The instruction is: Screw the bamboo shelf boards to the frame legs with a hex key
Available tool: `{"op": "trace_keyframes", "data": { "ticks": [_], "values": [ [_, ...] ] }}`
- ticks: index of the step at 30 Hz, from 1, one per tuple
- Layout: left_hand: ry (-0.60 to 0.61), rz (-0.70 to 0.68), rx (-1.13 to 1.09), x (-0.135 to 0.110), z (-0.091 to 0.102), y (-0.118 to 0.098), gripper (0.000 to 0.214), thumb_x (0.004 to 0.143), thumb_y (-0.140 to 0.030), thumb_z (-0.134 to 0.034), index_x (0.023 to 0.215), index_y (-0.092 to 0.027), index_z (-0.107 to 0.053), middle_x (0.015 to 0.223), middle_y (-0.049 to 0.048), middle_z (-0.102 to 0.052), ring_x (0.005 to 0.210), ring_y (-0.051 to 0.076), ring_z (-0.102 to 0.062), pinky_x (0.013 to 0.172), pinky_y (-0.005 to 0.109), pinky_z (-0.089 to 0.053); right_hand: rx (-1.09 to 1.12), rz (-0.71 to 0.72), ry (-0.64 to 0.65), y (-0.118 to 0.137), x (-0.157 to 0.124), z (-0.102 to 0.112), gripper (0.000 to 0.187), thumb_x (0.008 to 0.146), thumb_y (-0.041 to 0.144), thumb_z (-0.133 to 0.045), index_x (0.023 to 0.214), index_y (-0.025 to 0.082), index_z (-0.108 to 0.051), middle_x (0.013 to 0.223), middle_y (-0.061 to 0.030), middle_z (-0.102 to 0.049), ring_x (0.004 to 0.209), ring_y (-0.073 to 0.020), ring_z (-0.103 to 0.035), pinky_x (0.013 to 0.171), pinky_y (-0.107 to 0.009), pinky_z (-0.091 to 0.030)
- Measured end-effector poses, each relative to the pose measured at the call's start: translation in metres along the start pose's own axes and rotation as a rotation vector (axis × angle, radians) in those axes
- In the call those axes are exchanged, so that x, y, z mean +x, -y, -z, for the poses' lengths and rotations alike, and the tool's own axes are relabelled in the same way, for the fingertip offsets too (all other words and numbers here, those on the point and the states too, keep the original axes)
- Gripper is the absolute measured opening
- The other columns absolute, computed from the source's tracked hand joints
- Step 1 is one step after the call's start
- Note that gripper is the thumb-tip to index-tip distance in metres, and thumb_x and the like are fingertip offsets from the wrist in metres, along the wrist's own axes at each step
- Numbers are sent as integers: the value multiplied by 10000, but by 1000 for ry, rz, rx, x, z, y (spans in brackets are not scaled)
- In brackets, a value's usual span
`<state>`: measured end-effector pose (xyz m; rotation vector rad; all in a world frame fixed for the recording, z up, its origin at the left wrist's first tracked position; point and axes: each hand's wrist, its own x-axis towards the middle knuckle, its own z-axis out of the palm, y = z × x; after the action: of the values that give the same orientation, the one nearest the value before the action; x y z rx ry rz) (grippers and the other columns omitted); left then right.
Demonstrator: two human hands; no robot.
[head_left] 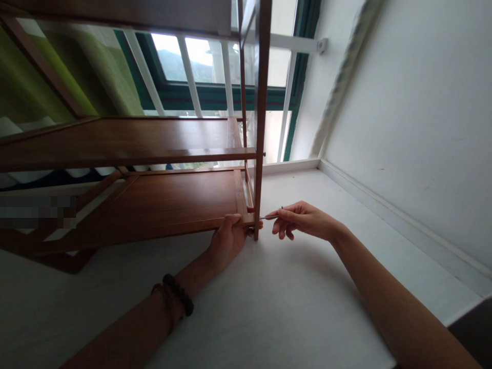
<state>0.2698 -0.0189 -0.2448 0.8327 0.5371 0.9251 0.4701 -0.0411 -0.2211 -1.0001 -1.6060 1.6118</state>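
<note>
A brown wooden shelf rack [184, 197] stands before me, its lower shelf meeting an upright post [261, 102] at the right. My left hand [229, 241] is closed around the front corner of that shelf, thumb on top and fingers wrapped below and behind, some hidden by the wood. To the right of the post, my right hand [303, 220] pinches a thin metal hex key [273, 217] between thumb and forefinger, the other fingers loosely curled. The key's tip meets the post's outer face at the shelf's height. A small bolt head [264, 154] shows higher on the post.
Behind the rack is a green-framed window [226, 92] with white bars. A green curtain [88, 66] hangs at the left. A white wall [415, 118] rises on the right, above the pale surface [307, 297] beneath my hands.
</note>
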Motion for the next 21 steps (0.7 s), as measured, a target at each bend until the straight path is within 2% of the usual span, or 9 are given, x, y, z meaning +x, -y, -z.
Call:
{"op": "trace_keyframes", "data": {
  "ticks": [3, 6, 9, 11, 13, 17, 21],
  "values": [
    [-9, -4, 0, 0, 0, 0, 277, 708, -255, -395, 763, -111, -625, 673, 93, -663, 685, 206, -573, 637, 302, -372, -96, -2, -74, -1, 3, -5, 434, 829, 469, -447, 758, 88, -641, 602, -43, -581, 525, -84, -533, 453, -199, -345],
    [-16, -6, 3, 0, 0, 0, 275, 706, -258, -407, 769, -103, -626, 680, 100, -667, 708, 213, -584, 646, 303, -381, -27, 26, -153, -3, 7, -9, 422, 820, 457, -463, 569, 122, -514, 477, 38, -409, 421, -41, -388, 426, -199, -281],
    [-14, -4, 5, 0, 1, 0, 280, 710, -259, -402, 779, -103, -624, 682, 101, -669, 717, 215, -586, 650, 304, -386, -42, 56, -187, -3, 7, -10, 333, 786, 445, -524, 655, 140, -503, 529, 53, -409, 420, -36, -386, 422, -197, -289],
    [-10, -6, 4, 0, 2, 1, 284, 715, -258, -393, 783, -105, -622, 683, 100, -669, 710, 214, -585, 648, 306, -386, -105, 116, -242, -2, 7, -8, 268, 753, 410, -586, 818, 156, -530, 558, 55, -464, 440, -50, -453, 431, -193, -321],
    [-10, -5, 4, 0, 3, 1, 286, 720, -254, -386, 783, -103, -621, 684, 101, -668, 705, 211, -584, 643, 305, -385, -133, 193, -307, -2, 6, -5, 305, 708, 370, -646, 898, 165, -523, 589, 41, -530, 504, -86, -544, 445, -196, -366],
    [-24, 2, 14, 0, 1, 0, 292, 729, -247, -369, 779, -101, -617, 679, 102, -665, 711, 209, -582, 641, 300, -384, -219, 260, -395, -5, 8, -3, 303, 664, 361, -681, 817, 124, -570, 685, -57, -646, 676, -179, -641, 457, -220, -445],
    [-21, 4, 17, -1, 0, -2, 285, 719, -252, -375, 778, -108, -613, 672, 98, -663, 691, 207, -575, 639, 300, -378, -234, 216, -409, -10, 9, -4, 327, 687, 422, -641, 724, 101, -593, 602, -75, -657, 538, -148, -622, 392, -198, -423]
  ]
}}
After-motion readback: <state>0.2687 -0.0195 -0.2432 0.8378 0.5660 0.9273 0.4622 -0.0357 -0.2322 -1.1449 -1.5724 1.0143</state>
